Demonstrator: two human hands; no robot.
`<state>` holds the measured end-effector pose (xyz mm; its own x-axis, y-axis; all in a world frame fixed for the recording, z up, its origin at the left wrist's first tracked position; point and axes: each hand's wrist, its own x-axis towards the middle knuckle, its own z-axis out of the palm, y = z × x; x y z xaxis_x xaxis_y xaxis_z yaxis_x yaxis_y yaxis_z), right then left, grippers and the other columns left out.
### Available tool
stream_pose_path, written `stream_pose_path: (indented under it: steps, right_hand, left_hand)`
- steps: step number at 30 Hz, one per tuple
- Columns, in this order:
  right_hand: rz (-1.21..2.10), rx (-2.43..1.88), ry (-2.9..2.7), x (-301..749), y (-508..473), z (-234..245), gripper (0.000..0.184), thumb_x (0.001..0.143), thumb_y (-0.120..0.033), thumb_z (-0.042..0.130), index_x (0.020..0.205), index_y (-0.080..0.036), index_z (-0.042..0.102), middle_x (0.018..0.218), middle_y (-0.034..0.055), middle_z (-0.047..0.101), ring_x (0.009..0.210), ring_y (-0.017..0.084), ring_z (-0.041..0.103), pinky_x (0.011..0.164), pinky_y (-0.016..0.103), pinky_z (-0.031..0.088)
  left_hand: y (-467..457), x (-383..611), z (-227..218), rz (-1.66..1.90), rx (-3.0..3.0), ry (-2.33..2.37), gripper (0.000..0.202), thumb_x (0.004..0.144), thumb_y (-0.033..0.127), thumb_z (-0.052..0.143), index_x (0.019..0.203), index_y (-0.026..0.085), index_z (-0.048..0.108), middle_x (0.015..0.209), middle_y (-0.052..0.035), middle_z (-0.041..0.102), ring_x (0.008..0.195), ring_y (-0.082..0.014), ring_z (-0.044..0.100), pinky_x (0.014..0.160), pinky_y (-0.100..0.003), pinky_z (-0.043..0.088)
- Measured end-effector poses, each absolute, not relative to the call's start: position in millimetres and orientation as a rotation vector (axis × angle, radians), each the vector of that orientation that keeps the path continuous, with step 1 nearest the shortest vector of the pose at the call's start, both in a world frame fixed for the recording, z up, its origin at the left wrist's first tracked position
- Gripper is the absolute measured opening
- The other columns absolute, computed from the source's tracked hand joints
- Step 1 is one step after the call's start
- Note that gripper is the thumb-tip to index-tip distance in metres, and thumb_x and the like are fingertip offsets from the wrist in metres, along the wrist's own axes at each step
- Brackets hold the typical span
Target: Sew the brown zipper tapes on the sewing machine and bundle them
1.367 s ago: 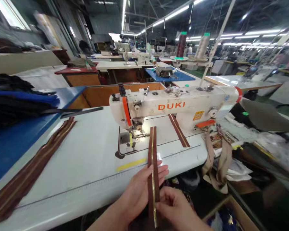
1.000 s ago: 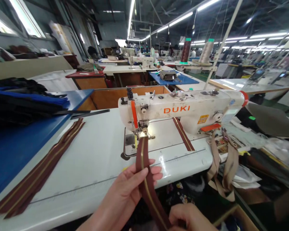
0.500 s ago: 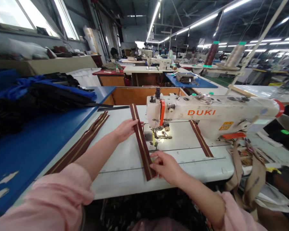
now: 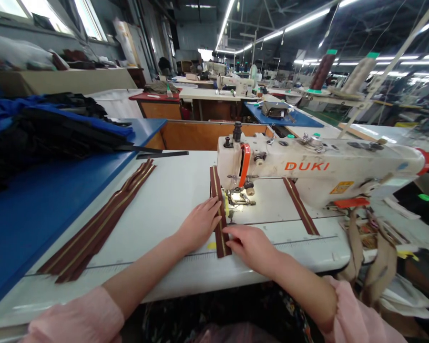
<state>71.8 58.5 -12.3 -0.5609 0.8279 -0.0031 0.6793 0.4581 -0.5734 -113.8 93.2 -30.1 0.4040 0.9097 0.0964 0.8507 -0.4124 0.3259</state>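
A brown zipper strip with gold teeth lies flat on the white table, just left of the presser foot of a white DUKI sewing machine. My left hand rests flat with its fingers stretched out, the fingertips on the strip's left edge about halfway along. My right hand has its fingers closed on the strip's near end by the table's front edge.
Several brown zipper strips lie in a pile on the left of the table. Another strip runs under the machine arm. Dark fabric sits on a blue bench at left. Beige straps hang at right.
The strip was held up in front of me, then laid on the table left of the needle. It now lies nearer and straighter; my left hand slid from its far end to its middle.
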Motion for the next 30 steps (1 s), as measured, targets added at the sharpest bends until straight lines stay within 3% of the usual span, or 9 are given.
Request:
stream_pose_path:
  steps: [5,10,24,30]
  right_hand:
    - [0.466,-1.179,-2.652,79,42,-14,0.025,0.093,-0.023,0.045,0.110,-0.022,0.062,0.085,0.0044,0.060,0.079,0.017,0.056,0.066,0.027,0.040]
    - [0.329,-1.158,-2.689,81,39,-15,0.023,0.092,-0.021,0.046,0.110,-0.020,0.061,0.084,0.0047,0.059,0.082,0.019,0.052,0.066,0.028,0.040]
    - [0.289,-1.120,-2.651,80,46,-21,0.024,0.092,-0.019,0.047,0.111,-0.019,0.062,0.081,0.0047,0.059,0.080,0.019,0.050,0.068,0.029,0.042]
    - [0.325,-1.104,-2.623,87,55,-19,0.021,0.092,-0.020,0.047,0.106,-0.019,0.063,0.080,0.0043,0.058,0.080,0.018,0.051,0.070,0.028,0.042]
  left_hand:
    - [97,-114,-32,0.356,2.603,1.584,0.045,0.095,0.029,0.029,0.133,0.010,0.045,0.141,-0.0149,0.045,0.132,-0.0235,0.039,0.109,-0.041,0.033]
    - [100,-112,-31,0.376,2.580,1.530,0.046,0.095,0.025,0.025,0.133,0.007,0.044,0.141,-0.0177,0.044,0.132,-0.0250,0.038,0.107,-0.044,0.034]
    - [103,-108,-30,0.583,2.525,1.504,0.043,0.095,0.022,0.027,0.127,0.006,0.050,0.134,-0.0162,0.051,0.127,-0.0231,0.043,0.110,-0.041,0.034]
    - [94,-104,-34,0.456,2.593,1.471,0.042,0.094,0.023,0.033,0.126,0.004,0.050,0.133,-0.0187,0.051,0.127,-0.0264,0.044,0.107,-0.044,0.037]
